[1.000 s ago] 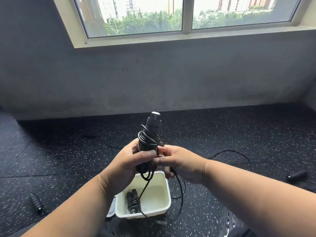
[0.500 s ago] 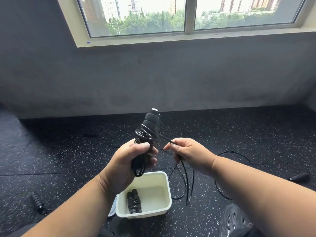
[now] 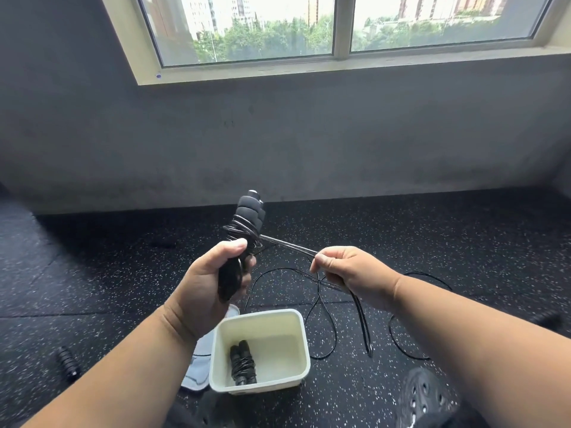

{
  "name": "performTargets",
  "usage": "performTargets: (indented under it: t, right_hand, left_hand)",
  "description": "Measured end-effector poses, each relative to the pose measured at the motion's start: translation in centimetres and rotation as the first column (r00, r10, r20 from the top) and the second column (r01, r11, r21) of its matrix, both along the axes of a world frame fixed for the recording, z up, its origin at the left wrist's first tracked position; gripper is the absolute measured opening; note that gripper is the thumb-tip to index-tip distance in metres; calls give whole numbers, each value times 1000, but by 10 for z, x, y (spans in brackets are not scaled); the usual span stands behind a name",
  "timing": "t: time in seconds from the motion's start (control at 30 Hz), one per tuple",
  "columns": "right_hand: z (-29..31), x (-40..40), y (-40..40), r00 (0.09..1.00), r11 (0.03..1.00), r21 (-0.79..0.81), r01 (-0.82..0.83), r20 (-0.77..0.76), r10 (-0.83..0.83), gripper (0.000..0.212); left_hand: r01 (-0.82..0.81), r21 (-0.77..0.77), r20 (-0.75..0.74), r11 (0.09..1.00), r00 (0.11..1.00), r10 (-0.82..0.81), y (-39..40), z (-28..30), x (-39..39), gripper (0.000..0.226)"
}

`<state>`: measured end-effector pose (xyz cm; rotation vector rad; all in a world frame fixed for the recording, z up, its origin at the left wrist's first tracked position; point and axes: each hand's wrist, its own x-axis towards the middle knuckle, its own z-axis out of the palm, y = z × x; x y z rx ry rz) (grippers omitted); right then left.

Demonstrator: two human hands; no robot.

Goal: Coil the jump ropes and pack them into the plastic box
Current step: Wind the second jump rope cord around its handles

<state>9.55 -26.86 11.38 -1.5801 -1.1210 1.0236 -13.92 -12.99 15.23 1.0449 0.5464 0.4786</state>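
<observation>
Speckled black rubber flooring [image 3: 401,236] below a window [image 3: 340,26] lay partly hidden by my arms, and a handle at far right was blurred. My left hand [image 3: 210,282] gripped foam handles [image 3: 247,223] pointing up, cord-wrapped; my right hand [image 3: 349,270] pinched the thin cord [image 3: 290,244] taut. A coiled rope [image 3: 242,362] lay upright in the cream plastic box [image 3: 296,344].

Daylight pours in from the window [image 3: 340,26] up top, well beyond the fingers, and it's a bit blown out on the buildings outside. The grey wall [image 3: 278,143] under it sits dim and murky. The speckled floor [image 3: 401,230] around the hands is dark but readable, with soft shadow along its far edge. Wide-angle lens bends the window frame and stretches both forearms near the bottom corners. Slight softness throughout; the right hand's fingers [image 3: 321,261] look a little smeared.
</observation>
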Motion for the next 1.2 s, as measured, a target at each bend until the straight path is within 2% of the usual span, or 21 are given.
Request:
performTargets:
  t: [0.03, 0.07, 0.1, 0.17, 0.2, 0.23, 0.27, 0.33, 0.4, 0.43, 0.5, 0.57, 0.6, 0.67, 0.73, 0.77, 0.87, 0.97, 1.03, 1.1, 1.2]
  right_hand:
    - [7, -4, 0, 989, 1000, -5, -24, 148, 25, 28]
    - [14, -8, -1, 934, 998, -13, -66, 352, 66, 27]
    - [20, -12, -1, 818, 993, -25, -119, 565, 112, 28]
    - [32, -21, -3, 481, 975, 3, -222, 870, 106, 37]
    - [39, -24, -4, 351, 962, 43, -271, 935, 57, 42]
    - [45, -24, -4, 268, 946, 73, -315, 963, 15, 44]
    - [50, -22, -4, 225, 932, 97, -349, 974, -17, 44]
    - [57, -16, -1, 184, 907, 131, -400, 981, -61, 38]
    - [59, -12, -1, 219, 897, 107, -429, 976, -11, 34]
    - [59, -11, -2, 286, 895, 106, -434, 958, 25, 33]
    - [58, -9, -3, 509, 919, 112, -378, 854, 106, 28]
    - [55, -1, -1, 751, 959, 40, -282, 631, 195, 21]
    - [51, 4, -1, 844, 966, -2, -257, 486, 226, 18]
    - [38, 9, -3, 950, 965, -33, -259, 170, 260, 16]
    - [25, 6, -4, 964, 969, -7, -247, -104, 245, 17]
    - [20, 1, -5, 957, 975, -2, -222, -192, 217, 20]
    - [13, -20, -1, 943, 994, -10, -104, -318, 96, 32]
    - [10, -40, 2, 932, 1000, 10, 11, -363, -7, 35]
    - [10, -54, 1, 951, 999, -1, 53, -306, -51, 30]
    - [8, -69, 1, 956, 996, -19, 89, -278, -91, 21]
    - [6, -82, 2, 936, 989, -22, 146, -319, -145, 25]
  left_hand:
    - [-49, 114, -83, 992, 995, 58, 3, -3, 0, 52]
    - [-59, 224, -145, 973, 985, 93, 6, -5, 1, 47]
    - [-41, 302, -201, 952, 974, 106, 7, -7, 2, 49]
    - [17, 410, -346, 912, 928, 139, 7, -13, 3, 68]
    - [65, 482, -423, 874, 891, 166, 5, -16, 3, 78]
    - [144, 561, -494, 815, 848, 191, 2, -18, 4, 82]
    - [237, 617, -550, 750, 812, 196, -1, -21, 4, 81]
    - [431, 632, -653, 644, 744, 142, -10, -23, 6, 83]
    - [597, 575, -733, 560, 679, 28, -20, -21, 7, 81]
    - [649, 541, -749, 534, 661, -44, -24, -20, 8, 80]
    - [697, 487, -733, 526, 654, -188, -28, -18, 7, 82]
    - [690, 444, -661, 572, 683, -312, -28, -16, 4, 84]
    - [677, 420, -606, 605, 705, -369, -29, -15, 2, 85]
    - [640, 372, -463, 672, 756, -463, -32, -13, 1, 85]
    - [587, 343, -341, 733, 805, -485, -34, -10, 2, 81]
    - [555, 346, -301, 757, 829, -471, -36, -8, 4, 79]
    - [411, 317, -188, 855, 911, -368, -37, -13, 9, 71]
    - [288, 203, -62, 936, 958, -282, -40, -16, 14, 52]
    - [234, 132, -14, 963, 972, -234, -44, -12, 16, 44]
    - [201, 79, 34, 976, 978, -204, -45, -13, 17, 42]
    - [199, 102, 50, 975, 977, -205, -42, -18, 18, 52]
